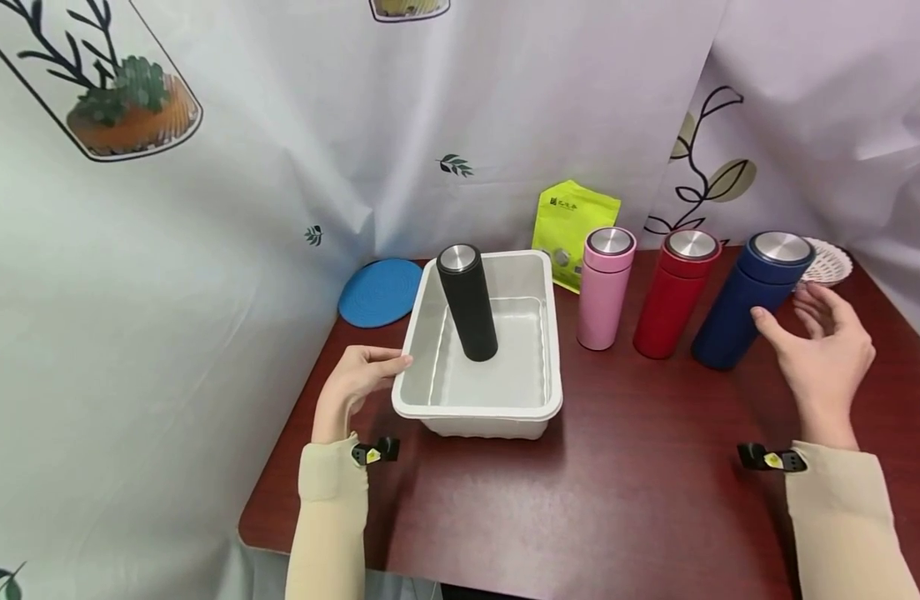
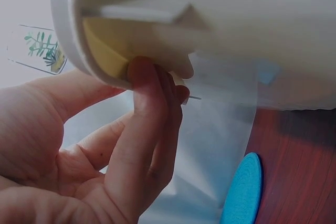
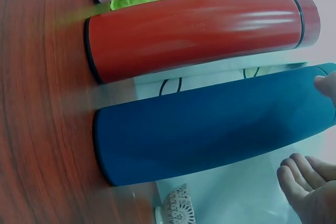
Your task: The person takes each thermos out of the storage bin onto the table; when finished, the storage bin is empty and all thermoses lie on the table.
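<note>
On the left, my left hand (image 1: 355, 385) pinches the rim of a white plastic basin (image 1: 478, 412), thumb on one side and fingers curled under the lip in the left wrist view. Inside the basin a black thermos (image 1: 471, 312) with a silver-topped lid stands upright. My right hand (image 1: 827, 358) is beside a blue thermos (image 1: 745, 310), fingers spread loosely. Its thumb overlaps the upper part of that bottle in the right wrist view, while the other fingers are apart from it. A red thermos (image 1: 672, 300) and a pink thermos (image 1: 606, 296) stand upright left of the blue one.
A lime-green pouch (image 1: 568, 212) leans at the back behind the pink thermos. Left of the basin lies a round blue mat (image 1: 381, 292). Behind the blue thermos sits a white patterned bowl (image 1: 831, 265). A curtain (image 1: 265, 167) hangs along the back and left table edges.
</note>
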Available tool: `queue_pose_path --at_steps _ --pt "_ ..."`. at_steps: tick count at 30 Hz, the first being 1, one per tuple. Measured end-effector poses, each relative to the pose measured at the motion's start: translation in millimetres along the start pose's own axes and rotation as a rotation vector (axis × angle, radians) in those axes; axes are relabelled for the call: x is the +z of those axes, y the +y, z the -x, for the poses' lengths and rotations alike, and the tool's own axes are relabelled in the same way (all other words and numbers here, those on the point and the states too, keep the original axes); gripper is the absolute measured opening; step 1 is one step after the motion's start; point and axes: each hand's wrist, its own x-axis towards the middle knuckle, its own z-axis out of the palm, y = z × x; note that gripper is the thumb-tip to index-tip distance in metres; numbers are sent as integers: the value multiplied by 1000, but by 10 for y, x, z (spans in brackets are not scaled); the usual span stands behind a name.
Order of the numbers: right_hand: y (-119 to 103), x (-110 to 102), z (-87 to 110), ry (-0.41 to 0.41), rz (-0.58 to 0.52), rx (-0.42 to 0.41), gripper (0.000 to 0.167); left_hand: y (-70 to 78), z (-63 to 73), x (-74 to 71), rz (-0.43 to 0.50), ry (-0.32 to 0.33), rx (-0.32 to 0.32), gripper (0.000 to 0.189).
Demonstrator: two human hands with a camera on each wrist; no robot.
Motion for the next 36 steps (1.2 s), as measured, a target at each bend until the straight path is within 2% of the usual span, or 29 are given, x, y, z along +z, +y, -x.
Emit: queue_pose_path --at_steps 7,11,15,22,24,28,36 --pt "-52 -55 93 5 18 -15 56 -1 4 4 -5 6 2 45" --pt "-127 -57 150 -16 -24 -30 53 -12 2 5 -8 4 -3 45" --pt "-213 -31 194 -46 -97 -40 51 -14 2 11 -5 4 2 45" --pt "-344 23 261 -110 -338 -7 47 -7 6 28 1 4 1 44" --pt "-374 48 276 -133 -369 3 46 0 13 29 3 4 -4 44" --pt "-423 125 316 -178 -345 13 46 13 24 26 -1 10 -4 44" --pt "-503 287 436 -260 -192 4 46 19 25 21 -3 4 7 44"
